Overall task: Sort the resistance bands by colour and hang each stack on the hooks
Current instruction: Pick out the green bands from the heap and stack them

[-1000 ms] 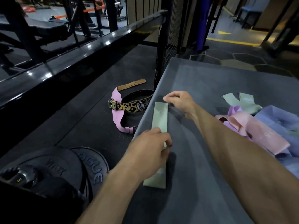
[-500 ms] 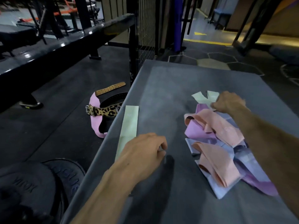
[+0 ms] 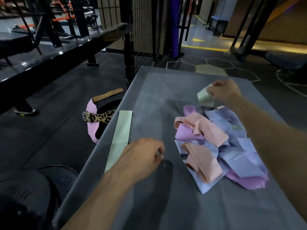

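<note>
Head camera is showing my right hand (image 3: 226,92) pinching a pale green band (image 3: 205,97) just above the far edge of the jumbled pile of peach, lilac and blue bands (image 3: 216,146) on the grey worktop (image 3: 157,90). My left hand (image 3: 142,156) is hovering with fingers loosely curled, gripping nothing, beside the flat green band (image 3: 121,135) lying along the worktop's left edge.
</note>
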Motion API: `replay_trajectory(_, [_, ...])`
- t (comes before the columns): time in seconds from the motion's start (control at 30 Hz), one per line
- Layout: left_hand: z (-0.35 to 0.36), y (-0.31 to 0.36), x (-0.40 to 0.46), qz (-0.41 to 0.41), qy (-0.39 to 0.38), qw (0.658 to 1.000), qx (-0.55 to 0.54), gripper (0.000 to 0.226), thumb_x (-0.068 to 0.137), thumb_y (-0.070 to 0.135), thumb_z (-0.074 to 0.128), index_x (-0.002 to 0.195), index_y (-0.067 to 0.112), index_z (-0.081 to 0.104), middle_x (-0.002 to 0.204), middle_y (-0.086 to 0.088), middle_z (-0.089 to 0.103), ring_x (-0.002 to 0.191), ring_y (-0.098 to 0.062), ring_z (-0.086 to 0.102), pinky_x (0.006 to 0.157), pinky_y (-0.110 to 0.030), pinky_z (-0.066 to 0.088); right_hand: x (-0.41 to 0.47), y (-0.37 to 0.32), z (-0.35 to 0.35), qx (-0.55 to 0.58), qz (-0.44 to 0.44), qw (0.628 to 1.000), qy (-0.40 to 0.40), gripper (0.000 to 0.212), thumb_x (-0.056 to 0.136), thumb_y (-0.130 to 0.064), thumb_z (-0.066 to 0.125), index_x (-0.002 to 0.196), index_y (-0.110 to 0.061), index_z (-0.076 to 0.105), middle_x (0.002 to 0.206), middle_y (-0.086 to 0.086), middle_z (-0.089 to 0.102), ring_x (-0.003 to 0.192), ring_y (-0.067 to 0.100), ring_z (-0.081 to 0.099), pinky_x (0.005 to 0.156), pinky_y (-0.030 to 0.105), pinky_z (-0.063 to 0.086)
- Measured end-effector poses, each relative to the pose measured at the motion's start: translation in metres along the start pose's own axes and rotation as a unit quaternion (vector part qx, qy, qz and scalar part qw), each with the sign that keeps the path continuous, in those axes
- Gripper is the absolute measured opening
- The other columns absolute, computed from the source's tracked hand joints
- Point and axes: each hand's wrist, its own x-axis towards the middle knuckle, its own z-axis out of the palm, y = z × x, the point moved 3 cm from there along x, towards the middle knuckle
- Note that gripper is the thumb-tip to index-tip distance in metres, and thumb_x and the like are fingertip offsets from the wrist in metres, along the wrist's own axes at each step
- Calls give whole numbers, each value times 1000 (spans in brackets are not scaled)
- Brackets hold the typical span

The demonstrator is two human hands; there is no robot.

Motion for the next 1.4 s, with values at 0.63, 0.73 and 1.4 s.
replay_trajectory(0.63, [-28, 58, -51, -152, 75, 636, -752, 48, 102, 53, 38, 105, 17, 70, 102, -7, 77, 90, -21, 72, 83, -36, 55, -267, -65, -26, 438, -43, 832, -338, 22, 99, -6, 55, 89, -11, 74, 82, 8, 73, 70, 18, 66, 67, 28, 54])
replay_trajectory(0.73, [-30, 56, -56, -185, 176, 655, -711, 28, 102, 30, 56, 114, 9, 69, 109, -13, 75, 96, -25, 73, 77, -33, 59, -288, -52, -21, 416, -59, 832, -363, 23, 99, -4, 53, 89, -11, 73, 82, -4, 73, 77, 13, 65, 73, 24, 51])
replay_trajectory(1.4, [-82, 140, -34, 10, 315, 874, -369, 12, 84, 25, 80, 79, 20, 71, 60, -1, 54, 56, -20, 52, 57, -52, 59, -295, -27, -57, 389, -268, 876, -98, 69, 90, -16, 73, 148, -25, 38, 134, -20, 56, 123, 12, 59, 103, 33, 49])
